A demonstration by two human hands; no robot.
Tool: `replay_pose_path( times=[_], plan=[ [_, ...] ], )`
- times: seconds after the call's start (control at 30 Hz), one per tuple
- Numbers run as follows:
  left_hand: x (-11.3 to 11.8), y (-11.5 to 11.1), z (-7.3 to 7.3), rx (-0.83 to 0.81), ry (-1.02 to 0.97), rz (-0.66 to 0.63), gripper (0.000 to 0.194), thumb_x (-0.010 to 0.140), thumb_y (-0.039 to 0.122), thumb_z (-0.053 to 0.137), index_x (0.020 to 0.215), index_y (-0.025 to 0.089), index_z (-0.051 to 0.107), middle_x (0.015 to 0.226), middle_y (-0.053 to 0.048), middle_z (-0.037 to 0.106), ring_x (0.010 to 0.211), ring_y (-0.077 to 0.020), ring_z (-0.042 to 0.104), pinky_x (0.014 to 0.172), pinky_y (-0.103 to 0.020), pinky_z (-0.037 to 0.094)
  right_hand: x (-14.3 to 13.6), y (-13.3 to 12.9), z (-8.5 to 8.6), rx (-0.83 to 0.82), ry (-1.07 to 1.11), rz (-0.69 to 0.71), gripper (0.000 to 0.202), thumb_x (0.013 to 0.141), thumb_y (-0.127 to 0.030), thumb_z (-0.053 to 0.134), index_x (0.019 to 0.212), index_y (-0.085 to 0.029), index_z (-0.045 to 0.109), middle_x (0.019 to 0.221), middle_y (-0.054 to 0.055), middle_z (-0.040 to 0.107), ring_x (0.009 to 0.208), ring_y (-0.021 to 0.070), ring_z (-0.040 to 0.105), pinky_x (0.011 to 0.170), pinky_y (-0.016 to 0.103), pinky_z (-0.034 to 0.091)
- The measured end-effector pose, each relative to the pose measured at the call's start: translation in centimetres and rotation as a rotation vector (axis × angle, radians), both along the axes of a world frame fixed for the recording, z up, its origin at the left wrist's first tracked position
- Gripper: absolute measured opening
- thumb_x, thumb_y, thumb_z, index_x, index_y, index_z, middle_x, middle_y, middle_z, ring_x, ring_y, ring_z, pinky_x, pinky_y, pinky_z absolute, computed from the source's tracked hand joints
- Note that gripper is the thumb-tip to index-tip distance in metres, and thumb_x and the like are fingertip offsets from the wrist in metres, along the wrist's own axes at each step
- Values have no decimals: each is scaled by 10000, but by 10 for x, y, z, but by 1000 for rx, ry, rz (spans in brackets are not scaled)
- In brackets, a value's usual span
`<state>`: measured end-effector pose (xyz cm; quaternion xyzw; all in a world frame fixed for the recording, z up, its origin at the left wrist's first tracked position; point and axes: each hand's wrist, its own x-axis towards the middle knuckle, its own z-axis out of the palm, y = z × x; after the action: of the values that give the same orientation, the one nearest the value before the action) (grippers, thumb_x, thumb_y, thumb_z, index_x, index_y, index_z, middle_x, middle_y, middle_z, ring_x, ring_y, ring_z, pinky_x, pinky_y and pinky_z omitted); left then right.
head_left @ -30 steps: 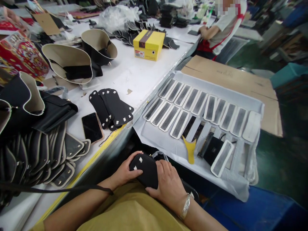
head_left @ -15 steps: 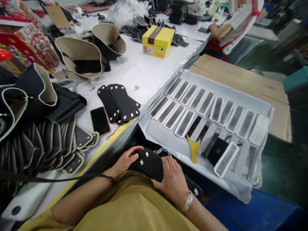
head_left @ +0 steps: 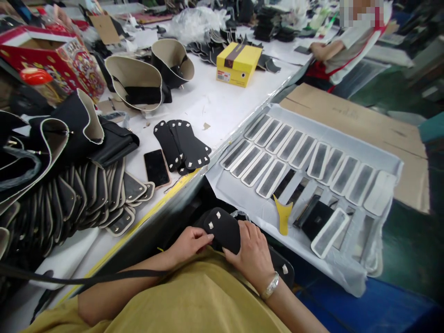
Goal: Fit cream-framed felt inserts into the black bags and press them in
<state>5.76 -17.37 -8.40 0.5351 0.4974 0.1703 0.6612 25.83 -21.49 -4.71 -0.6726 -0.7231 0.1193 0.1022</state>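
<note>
A black bag panel point(head_left: 225, 233) with rounded ends and small white tape tabs lies in my lap. My right hand point(head_left: 251, 252) grips it from the right, its fingers over the top face and the thumb along the near edge. On the panel's left edge, my left hand point(head_left: 190, 243) pinches with thumb against curled fingers; its fingertips are partly hidden. Other dark material sits beneath the panel, and a clear plastic-wrapped loop point(head_left: 240, 214) pokes out behind it. Similar black panels point(head_left: 187, 143) with tape tabs are piled on the white table.
A phone point(head_left: 157, 169) lies near the table edge, beside stacked trimmed flaps point(head_left: 93, 196) and black bags point(head_left: 133, 90). At right, a lined tray point(head_left: 217, 182) carries white-edged strips point(head_left: 274, 178), a yellow piece point(head_left: 283, 215) and a small black case point(head_left: 316, 217). A co-worker point(head_left: 342, 51) sits beyond.
My left hand has slid from the panel's far left corner down to its near left edge, its fingers now more curled. My right hand keeps its hold. The view has shifted slightly left.
</note>
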Motion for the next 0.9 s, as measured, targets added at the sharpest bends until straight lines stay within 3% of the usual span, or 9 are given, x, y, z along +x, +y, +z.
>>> replay_pose_path(
  times=[0.13, 0.27, 0.37, 0.43, 0.53, 0.67, 0.9],
  plan=[
    [5, 0, -2, -68, 23, 35, 498, 771, 587, 495, 593, 128, 572, 445, 27, 467, 412, -92, 392, 437, -224, 287, 4, -4, -3, 4, -57, 40, 771, 691, -470, 663, 1293, -68, 397, 1195, 168, 491, 1088, 312, 443, 948, 450, 376],
    [6, 4, -4, 98, 126, 124, 418, 751, 534, 560, 586, 161, 465, 512, 53, 396, 497, -92, 377, 470, -218, 286, 4, -5, -3, 1, -128, 72, 782, 734, -510, 623, 1348, -102, 360, 1207, 167, 492, 1060, 319, 459, 911, 473, 401],
    [6, 8, -2, 219, 145, 205, 300, 720, 426, 638, 780, 170, 494, 659, 40, 461, 602, -109, 427, 559, -225, 366, 3, -3, -1, 0, -160, 110, 779, 734, -519, 623, 1359, -133, 365, 1215, 170, 486, 1065, 320, 458, 903, 478, 408],
    [5, 12, 1, 231, 105, 213, 350, 722, 361, 643, 986, 181, 502, 867, -4, 538, 673, -119, 469, 638, -248, 420, 2, 0, 1, -7, -174, 135, 767, 723, -520, 635, 1357, -170, 382, 1213, 168, 487, 1069, 322, 461, 894, 478, 414],
    [2, 23, 5, 217, -20, 130, 468, 741, 308, 616, 1177, 209, 477, 1115, -58, 527, 778, -141, 518, 700, -265, 449, 2, 4, 3, -15, -188, 158, 758, 710, -525, 647, 1349, -199, 403, 1201, 172, 496, 1064, 325, 472, 879, 478, 422],
    [0, 43, 5, 35, -155, 15, 458, 816, 396, 523, 1223, 187, 491, 900, -43, 595, 603, -112, 527, 526, -221, 436, 4, 9, 3, -7, -186, 185, 793, 684, -545, 662, 1347, -192, 407, 1209, 178, 499, 1065, 330, 480, 871, 481, 427],
    [5, 74, 2, -21, -58, -120, 455, 789, 394, 564, 1188, 175, 565, 625, 11, 558, 387, -64, 437, 362, -171, 355, 6, 17, -2, -50, -114, 247, 834, 660, -561, 672, 1360, -213, 381, 1321, 160, 428, 1156, 330, 440, 924, 480, 402]
  ],
)
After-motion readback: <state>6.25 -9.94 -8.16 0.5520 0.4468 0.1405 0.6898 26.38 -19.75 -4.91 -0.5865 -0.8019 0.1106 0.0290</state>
